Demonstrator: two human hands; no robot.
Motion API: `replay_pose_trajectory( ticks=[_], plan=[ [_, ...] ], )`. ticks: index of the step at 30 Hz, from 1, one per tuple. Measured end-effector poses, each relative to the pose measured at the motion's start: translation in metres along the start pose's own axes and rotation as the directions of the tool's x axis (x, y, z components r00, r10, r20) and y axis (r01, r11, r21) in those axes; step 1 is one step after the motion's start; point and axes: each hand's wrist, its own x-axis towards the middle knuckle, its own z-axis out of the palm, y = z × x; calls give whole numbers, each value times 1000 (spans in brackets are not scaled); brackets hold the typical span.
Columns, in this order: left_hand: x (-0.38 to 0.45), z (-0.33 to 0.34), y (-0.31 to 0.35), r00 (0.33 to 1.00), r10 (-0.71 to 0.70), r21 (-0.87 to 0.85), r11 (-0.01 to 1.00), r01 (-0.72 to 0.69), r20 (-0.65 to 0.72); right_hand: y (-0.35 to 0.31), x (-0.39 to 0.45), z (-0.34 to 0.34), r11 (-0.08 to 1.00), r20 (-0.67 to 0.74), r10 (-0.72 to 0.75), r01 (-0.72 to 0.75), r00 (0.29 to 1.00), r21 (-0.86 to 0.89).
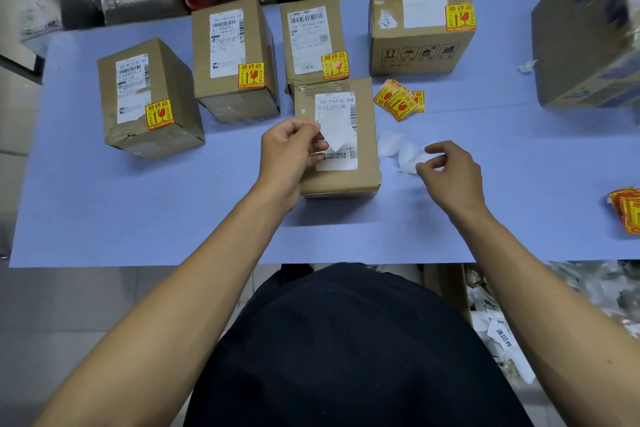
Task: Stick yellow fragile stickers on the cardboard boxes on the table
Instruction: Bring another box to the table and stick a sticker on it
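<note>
Five cardboard boxes stand on the blue table (138, 218). Four of them carry a yellow fragile sticker: the left box (149, 97), the second box (232, 59), the third box (311, 42) and the far right box (420, 28). The nearest box (337, 177) shows only a white shipping label. Over that label my left hand (291, 152) pinches a square sticker (330, 137) with its white side towards me. To the right of that box, my right hand (450, 173) pinches a white backing paper (407, 158) that lies on the table.
Several loose yellow stickers (398, 100) lie behind the backing papers. Another sticker stack (625, 211) sits at the right edge. A large cardboard box (588, 28) fills the far right corner. Paper scraps litter the floor at the lower right.
</note>
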Motion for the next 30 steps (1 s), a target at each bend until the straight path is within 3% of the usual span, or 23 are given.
replay_pose_trajectory(
  ticks=[4,9,12,15,18,20,22,24,28,30],
  plan=[
    [0,4,-3,1000,-11,18,1000,11,-4,-29,-21,5,973,-78,-214,219,974,70],
    [-7,15,-8,995,-70,-56,996,74,65,-76,-41,29,824,-43,-565,566,824,9],
    [-12,18,-7,980,-123,-182,972,151,155,-84,-42,39,807,2,-587,586,809,-70],
    [-14,15,-6,961,-166,-266,938,223,220,-87,-41,39,826,-15,-564,564,826,-10],
    [-14,8,-6,940,-183,-295,917,269,287,-90,-39,36,877,-10,-473,472,881,95],
    [-11,4,-7,953,-156,-202,956,211,258,-92,-35,28,889,55,-261,217,964,402],
    [-9,1,-8,975,-111,6,994,112,192,-91,-31,19,733,263,-57,-139,963,666],
    [-8,0,-9,972,-113,127,988,88,205,-86,-27,13,653,409,-4,-308,912,692],
    [-7,3,-7,958,-131,156,983,92,255,-79,-25,12,660,459,10,-351,888,664],
    [-5,5,-7,960,-129,184,979,84,249,-77,-24,14,742,403,26,-287,915,606]
  ],
)
